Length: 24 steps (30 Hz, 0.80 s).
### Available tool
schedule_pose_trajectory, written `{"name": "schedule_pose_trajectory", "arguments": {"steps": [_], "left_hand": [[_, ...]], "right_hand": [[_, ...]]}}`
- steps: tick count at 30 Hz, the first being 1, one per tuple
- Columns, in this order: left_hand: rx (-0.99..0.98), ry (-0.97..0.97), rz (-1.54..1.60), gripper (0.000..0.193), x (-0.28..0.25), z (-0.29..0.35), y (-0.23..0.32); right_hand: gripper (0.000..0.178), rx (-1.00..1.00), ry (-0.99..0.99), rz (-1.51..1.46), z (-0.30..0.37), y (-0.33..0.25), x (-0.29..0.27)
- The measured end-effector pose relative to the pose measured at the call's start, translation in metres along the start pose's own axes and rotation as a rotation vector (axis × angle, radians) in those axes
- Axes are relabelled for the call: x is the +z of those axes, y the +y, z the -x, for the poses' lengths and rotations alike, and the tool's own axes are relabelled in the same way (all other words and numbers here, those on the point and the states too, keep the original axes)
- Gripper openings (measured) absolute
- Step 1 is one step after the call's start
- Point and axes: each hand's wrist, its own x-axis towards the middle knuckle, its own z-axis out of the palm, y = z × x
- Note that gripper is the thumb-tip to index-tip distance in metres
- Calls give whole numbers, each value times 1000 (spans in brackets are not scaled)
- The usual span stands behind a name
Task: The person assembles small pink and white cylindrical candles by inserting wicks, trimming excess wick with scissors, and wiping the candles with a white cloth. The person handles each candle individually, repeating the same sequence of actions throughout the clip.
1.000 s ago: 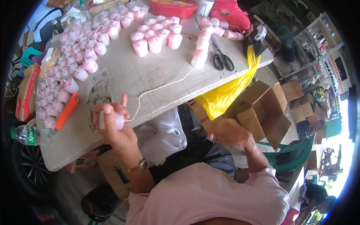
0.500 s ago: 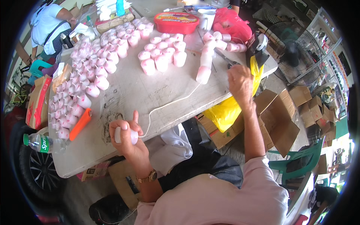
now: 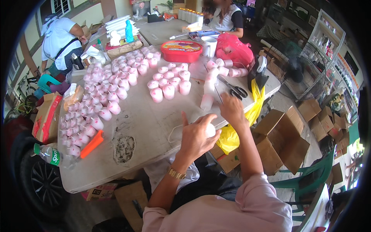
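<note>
My left hand (image 3: pixel 198 136) is wrapped round a small whitish cylinder (image 3: pixel 210 130), held up over the table's front edge. A loop of thin white cord (image 3: pixel 174 133) hangs beside that hand. To its right, my right hand (image 3: pixel 232 110) is closed, its fingers pinched downward near the table edge; what they hold, if anything, is hidden. Black-handled scissors (image 3: pixel 237 91) lie just beyond my right hand. Past both hands, a line of whitish cylinders (image 3: pixel 207 101) lies end to end, leading to several more lying loose.
Many pink-and-white wrapped cylinders (image 3: pixel 112 96) stand grouped at left; a smaller group (image 3: pixel 168 91) stands mid-table. An orange-handled tool (image 3: pixel 92 144), red tub (image 3: pixel 181 52), white mug (image 3: pixel 209 47), pink bag (image 3: pixel 234 50) and yellow bag (image 3: pixel 228 140) are around. Two other people are beyond.
My left hand has moved right with the cylinder, close to my right hand. My right hand has come down and toward me, away from the scissors. The view has shifted, showing more of the background.
</note>
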Motion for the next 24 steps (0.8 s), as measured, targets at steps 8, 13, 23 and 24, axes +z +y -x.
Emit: {"name": "schedule_pose_trajectory", "arguments": {"steps": [8,13,23,24], "left_hand": [[-111,118,13,36,19,0,-16],[-164,109,87,32,18,7,-10],[-495,443,1394,27,-33,20,-12],[-547,454,1623,36,-41,22,-18]], "right_hand": [[43,277,-528,-886,151,28,-76],[43,434,-773,-1537,162,22,-47],[39,78,124,-728,152,-29,-12],[40,-12,68,-774,160,-33,-17]]}}
